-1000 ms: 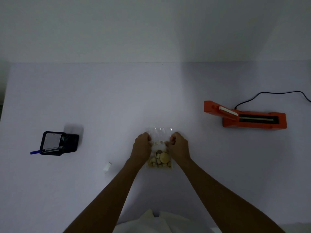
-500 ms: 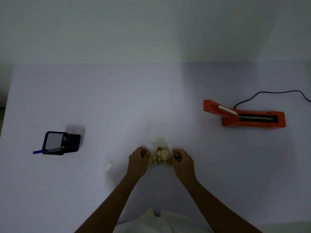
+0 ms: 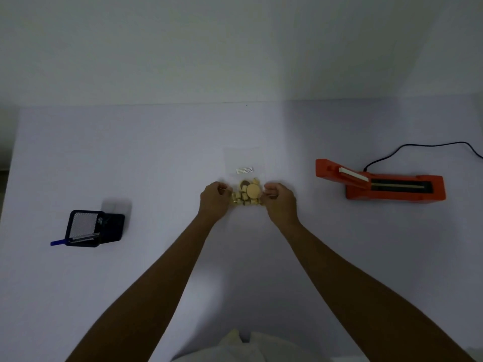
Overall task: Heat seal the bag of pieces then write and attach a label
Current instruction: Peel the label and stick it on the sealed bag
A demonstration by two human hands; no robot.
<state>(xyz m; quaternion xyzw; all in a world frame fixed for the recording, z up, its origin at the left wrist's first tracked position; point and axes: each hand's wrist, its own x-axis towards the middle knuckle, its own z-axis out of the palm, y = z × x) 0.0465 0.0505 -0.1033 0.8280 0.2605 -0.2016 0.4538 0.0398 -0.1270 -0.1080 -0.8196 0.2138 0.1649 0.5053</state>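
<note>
Both sides of the bag of pieces [image 3: 245,163], flat on the table [image 3: 156,165], are pinched by the left hand [image 3: 214,198] and right hand [image 3: 281,199] (heat sealer [image 3: 379,185] well apart, untouched); sealing and labelling are judged undone.

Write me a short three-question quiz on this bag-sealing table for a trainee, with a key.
1. True or false: the orange sealer lies to the left of the bag.
2. Where do the left hand and right hand hold the bag? A) beside the pieces, at its near end; B) at its empty far end; C) nowhere.
3. Fill in: the blue pen pokes out of the black mesh ____.
Key: 1 false, it lies to the right; 2 A; 3 holder.
</note>
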